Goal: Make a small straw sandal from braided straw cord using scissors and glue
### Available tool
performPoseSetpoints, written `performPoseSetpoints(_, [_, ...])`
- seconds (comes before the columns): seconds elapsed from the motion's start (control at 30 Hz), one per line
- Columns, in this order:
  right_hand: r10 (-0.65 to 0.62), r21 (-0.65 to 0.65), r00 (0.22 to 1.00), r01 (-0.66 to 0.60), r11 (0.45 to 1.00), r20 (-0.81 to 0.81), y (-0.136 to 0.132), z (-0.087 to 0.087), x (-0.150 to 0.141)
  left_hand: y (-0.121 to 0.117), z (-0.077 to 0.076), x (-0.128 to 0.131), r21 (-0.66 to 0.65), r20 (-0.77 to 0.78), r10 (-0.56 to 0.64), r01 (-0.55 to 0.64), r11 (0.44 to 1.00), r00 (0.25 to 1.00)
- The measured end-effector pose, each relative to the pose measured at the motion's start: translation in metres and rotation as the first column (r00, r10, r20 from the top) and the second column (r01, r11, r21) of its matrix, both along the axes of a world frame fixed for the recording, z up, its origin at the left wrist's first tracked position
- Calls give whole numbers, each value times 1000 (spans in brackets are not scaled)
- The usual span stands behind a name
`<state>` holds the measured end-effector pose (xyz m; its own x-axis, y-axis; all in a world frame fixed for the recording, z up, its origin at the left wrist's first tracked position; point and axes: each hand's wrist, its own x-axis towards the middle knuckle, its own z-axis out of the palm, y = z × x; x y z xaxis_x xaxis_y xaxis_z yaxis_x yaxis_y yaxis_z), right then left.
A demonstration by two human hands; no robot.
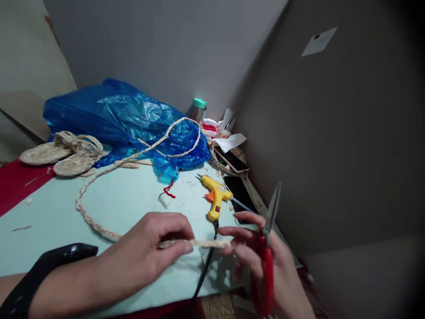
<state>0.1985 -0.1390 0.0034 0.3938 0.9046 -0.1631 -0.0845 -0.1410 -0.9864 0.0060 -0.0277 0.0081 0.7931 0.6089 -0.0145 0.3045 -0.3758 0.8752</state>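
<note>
A pale braided straw cord (96,225) loops over the table and a blue bag. My left hand (156,248) is closed round it, pinching it between thumb and fingers near one end. Red-handled scissors (268,252) hang in my right hand (282,261), blades pointing up. The fingertips of that hand are at the cord's frayed end; whether they pinch it is blurred. Just beyond the hands lies a yellow hot glue gun (215,197), its black cable running under the straw cord.
A blue plastic bag (133,115) fills the back, with woven straw slippers (66,153) at its left. Behind the glue gun are a green-capped bottle (199,108), a dark phone (241,197) and a white paper (232,142). A grey wall (332,155) rises close on the right.
</note>
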Motion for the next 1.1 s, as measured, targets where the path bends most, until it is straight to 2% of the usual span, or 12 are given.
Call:
performPoseSetpoints(0.07, [51, 10, 998, -51, 999, 21, -1, -2, -8, -5, -3, -1, 291, -47, -149, 156, 944, 988])
performPoseSetpoints(0.13, [101, 45, 994, -103, 994, 46, 0, -4, -13, -5, -4, -1, 551, -107, -206, 231, 802, 973])
performPoseSetpoints(0.2, [113, 88, 993, -115, 989, 29, 3, -5, -12, 4, -4, 0, 694, -169, -169, 239, 679, 971])
performPoseSetpoints(0.23, [105, 103, 994, -107, 989, 23, 6, -5, -8, 12, -4, 1, 707, -181, -142, 229, 669, 973])
performPoseSetpoints(0.37, [-54, 173, 983, 23, 985, 178, 13, -4, 17, 58, -3, 7, 640, -219, 38, 114, 760, 975])
performPoseSetpoints(0.47, [-88, 109, 964, 62, 992, 249, 8, -8, 42, 88, -1, 9, 569, -264, -1, 156, 808, 965])
performPoseSetpoints(0.53, [-79, 33, 943, 73, 997, 322, 3, -13, 58, 96, 4, 10, 507, -275, -10, 154, 848, 961])
performPoseSetpoints(0.6, [-105, 3, 879, 117, 993, 465, -1, -18, 74, 93, 10, 12, 488, -250, 55, 77, 870, 967])
performPoseSetpoints(0.67, [-155, 8, 757, 194, 981, 635, -3, -22, 89, 81, 14, 18, 495, -221, 129, -3, 869, 967])
performPoseSetpoints(0.8, [-162, 6, 540, 278, 961, 826, -1, -18, 103, 49, 9, 46, 473, -283, 107, 41, 880, 953])
performPoseSetpoints(0.93, [-101, 1, 480, 204, 979, 872, -2, -6, 96, 32, -7, 81, 543, -331, 175, 35, 839, 927])
performPoseSetpoints(1.1, [-133, 81, 481, 128, 989, 867, -8, 0, 90, 28, -20, 103, 578, -393, 167, 101, 810, 905])
